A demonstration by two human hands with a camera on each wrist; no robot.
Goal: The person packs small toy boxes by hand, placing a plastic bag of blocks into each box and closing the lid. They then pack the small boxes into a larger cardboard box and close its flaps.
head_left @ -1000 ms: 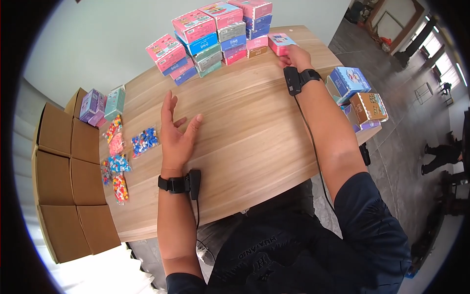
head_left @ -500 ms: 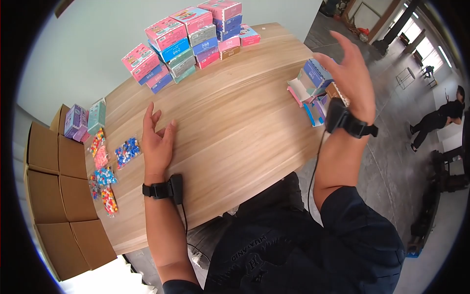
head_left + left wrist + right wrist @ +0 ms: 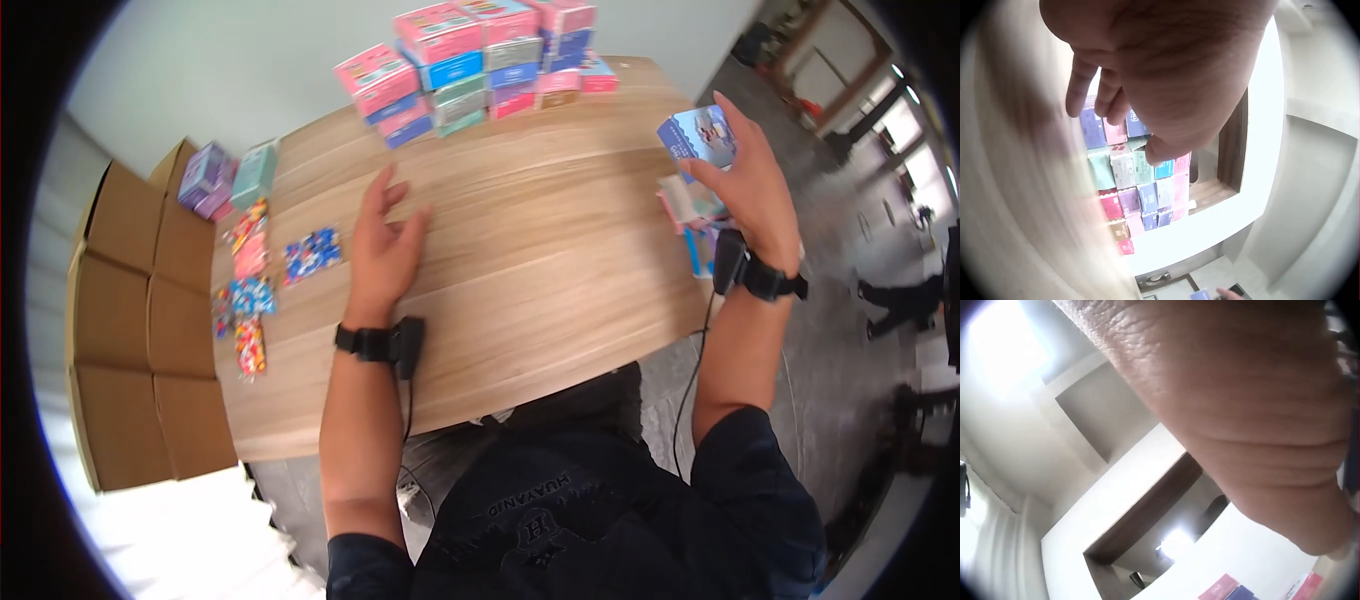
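Observation:
At the table's right edge, my right hand grips a small blue cardboard box with a picture on its face, thumb on the near side and fingers round the far side. Just below it, open boxes with raised flaps sit at the edge. My left hand hovers over the table's left half, palm turned inward, fingers loosely bent and holding nothing. Nearest to it lies a clear bag of blue and white pieces. In the right wrist view the right palm hides most of the held box.
Stacked pink, blue and green boxes line the back of the table. More bags of coloured pieces lie at the left, with purple and teal boxes behind them. Large brown cartons stand along the left edge.
My right hand has left the pink box at the back row's right end, swung to the right edge and lifted the blue box off the open boxes. The left hand stays empty over the table.

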